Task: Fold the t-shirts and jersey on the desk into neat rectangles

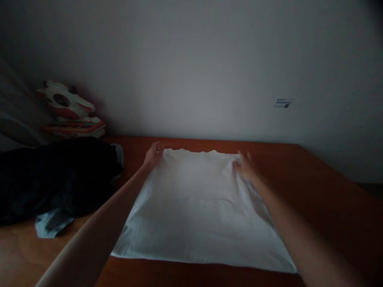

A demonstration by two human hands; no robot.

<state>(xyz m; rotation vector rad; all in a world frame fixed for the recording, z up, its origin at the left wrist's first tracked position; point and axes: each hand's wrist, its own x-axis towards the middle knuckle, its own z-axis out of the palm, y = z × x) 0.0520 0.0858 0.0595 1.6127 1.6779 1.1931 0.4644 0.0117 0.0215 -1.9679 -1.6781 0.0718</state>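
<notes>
A white cloth (194, 211) lies spread over the reddish-brown wooden table, roughly rectangular, with a wavy far edge and light creases. At its far left corner, my left hand (154, 154) is closed on the fabric. My right hand (247, 165) grips the far right corner between thumb and fingers, and folds bunch up just below it. Whether the cloth is a garment or a plain sheet I cannot tell. Both forearms reach forward along its sides, the right one covering part of the right edge.
Dark clothing (60, 175) is heaped on the left, with a pale blue-grey cloth (52, 223) sticking out in front. Behind it, a white and red cow-shaped toy (67, 101) stands by the wall (194, 71). The table (299, 179) extends to the right, ending in a slanting edge.
</notes>
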